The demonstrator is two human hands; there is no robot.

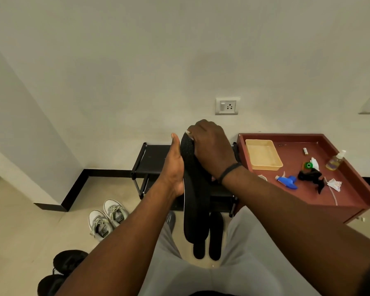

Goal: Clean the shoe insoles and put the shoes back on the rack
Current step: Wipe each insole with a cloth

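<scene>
Insoles (195,201): three; shoes (107,218): four.

- From where I watched, the shoe rack (156,155) stood at twelve o'clock against the wall.
- The tray table (348,189) sat at two o'clock, just beside the rack, with a spray bottle (286,182) and a basket (263,154) on it.
- One pair of shoes (107,218) lay at ten o'clock on the floor, another pair (62,270) at eight.
- Two insoles (207,238) lay on the floor before the rack.
</scene>
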